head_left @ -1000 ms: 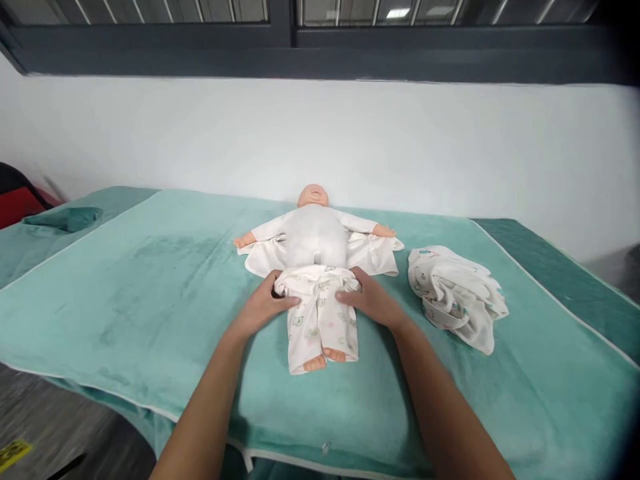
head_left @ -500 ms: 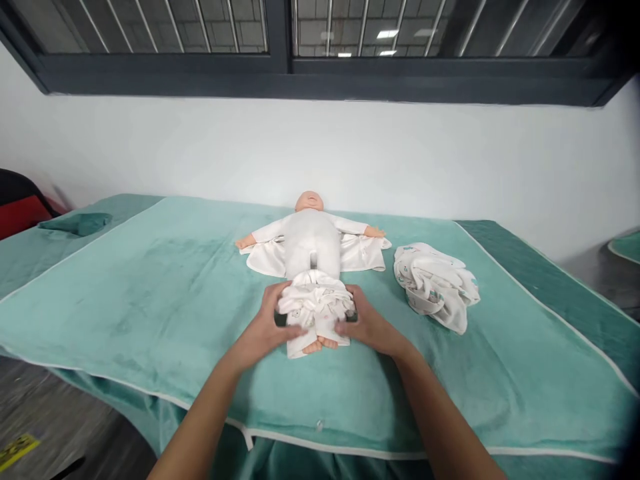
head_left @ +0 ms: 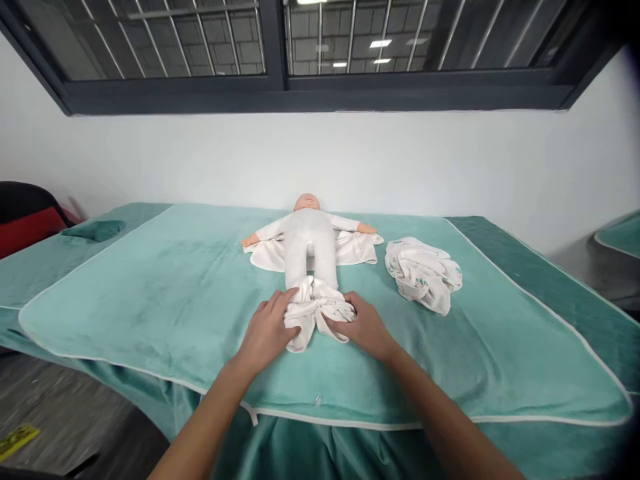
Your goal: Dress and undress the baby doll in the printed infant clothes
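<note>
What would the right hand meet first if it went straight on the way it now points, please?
The bunched white baby trousers, which the right hand grips; beyond them probably the doll's legs, though the cloth makes depth unclear.

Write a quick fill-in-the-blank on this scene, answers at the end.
1. The doll lies face up, on its ____, on the green cover.
2. The left hand and right hand hold the white trousers, which are bunched around the doll's lower ____.
3. In the camera's view, the crumpled patterned cloth lies to the ____ of the doll.
4. The green cover is edged with ____-coloured trim.

Missing words: back; legs; right; white.
</note>
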Tool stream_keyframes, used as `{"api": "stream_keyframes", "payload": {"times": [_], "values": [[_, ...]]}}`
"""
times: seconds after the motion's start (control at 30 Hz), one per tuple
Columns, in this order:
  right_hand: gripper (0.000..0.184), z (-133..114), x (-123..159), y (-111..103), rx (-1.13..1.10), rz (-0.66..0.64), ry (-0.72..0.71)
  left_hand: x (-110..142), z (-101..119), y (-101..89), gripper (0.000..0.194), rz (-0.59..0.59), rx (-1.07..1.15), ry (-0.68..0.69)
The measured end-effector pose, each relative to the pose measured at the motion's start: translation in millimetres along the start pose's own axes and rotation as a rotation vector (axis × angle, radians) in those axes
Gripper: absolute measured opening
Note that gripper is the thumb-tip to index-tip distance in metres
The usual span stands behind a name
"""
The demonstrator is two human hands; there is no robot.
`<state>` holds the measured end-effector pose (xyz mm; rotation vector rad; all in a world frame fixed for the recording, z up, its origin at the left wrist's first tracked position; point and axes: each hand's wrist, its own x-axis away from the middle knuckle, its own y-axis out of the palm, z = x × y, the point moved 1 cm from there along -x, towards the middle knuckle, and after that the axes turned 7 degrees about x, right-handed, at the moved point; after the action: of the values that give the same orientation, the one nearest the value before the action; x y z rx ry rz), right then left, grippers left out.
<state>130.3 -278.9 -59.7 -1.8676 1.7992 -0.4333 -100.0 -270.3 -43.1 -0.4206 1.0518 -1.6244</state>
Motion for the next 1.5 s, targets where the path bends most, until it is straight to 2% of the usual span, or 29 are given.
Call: {"api": "stream_keyframes", "payload": {"times": [0.1,0.17,0.23,0.3,0.37,0.47,0.57,0.63,0.7,0.77,0.87,1.0,1.13,1.3,1.43,1.5], "values": [[0.023,-12.3,4.2,-6.2,0.018,-0.077,0.050,1.3,10.8,-15.7,0.065,-0.074,-0.012,-0.109],[0.023,-25.5,7.4,-14.7,-0.055,-0.197,0.035,1.6,21.3,-31.3,0.063,-0.170,0.042,-0.148],[0.032,-40.0,10.0,-26.8,-0.144,-0.363,0.005,1.3,32.9,-52.0,0.061,-0.329,0.161,-0.086],[0.038,-53.4,10.2,-41.3,-0.152,-0.514,-0.026,-0.3,42.5,-75.5,0.061,-0.542,0.272,0.030],[0.042,-65.4,7.3,-56.1,-0.047,-0.647,-0.071,-3.9,47.4,-98.2,0.074,-0.708,0.237,0.059],[0.050,-85.4,0.0,-76.1,0.196,-0.820,-0.162,-11.5,51.6,-126.4,0.086,-0.883,0.158,0.036],[0.052,-112.8,-5.5,-92.1,0.423,-0.923,-0.249,-18.6,63.0,-149.1,0.084,-0.987,0.129,0.056],[0.049,-134.1,-7.9,-100.3,0.555,-0.954,-0.308,-23.3,75.4,-162.4,0.076,-0.991,0.111,0.077],[0.045,-155.8,-11.6,-107.1,0.651,-0.910,-0.382,-29.5,87.8,-173.7,0.059,-0.950,0.098,0.075],[0.045,-176.3,-17.8,-113.1,0.708,-0.801,-0.462,-37.7,97.8,-182.6,0.045,-0.872,0.086,0.078],[0.048,-202.9,-29.9,-121.4,0.698,-0.666,-0.564,-50.2,108.4,-193.4,0.036,-0.787,0.101,0.097],[0.052,-229.9,-42.1,-133.4,0.528,-0.563,-0.591,-58.4,121.6,-208.0,0.029,-0.829,0.239,0.025],[0.047,-244.6,-42.5,-146.3,0.421,-0.471,-0.565,-58.8,129.9,-217.3,0.034,-0.839,0.490,-0.063],[0.044,-250.7,-29.1,-159.2,0.338,-0.369,-0.574,-58.4,136.1,-212.5,0.053,-0.709,0.801,0.065],[0.050,-258.7,-15.5,-166.8,0.190,-0.246,-0.617,-58.2,149.9,-204.7,0.054,-0.670,0.709,0.039],[0.050,-262.7,-10.6,-170.5,0.131,-0.187,-0.622,-58.5,156.7,-203.4,0.050,-0.595,0.606,0.005]]}}
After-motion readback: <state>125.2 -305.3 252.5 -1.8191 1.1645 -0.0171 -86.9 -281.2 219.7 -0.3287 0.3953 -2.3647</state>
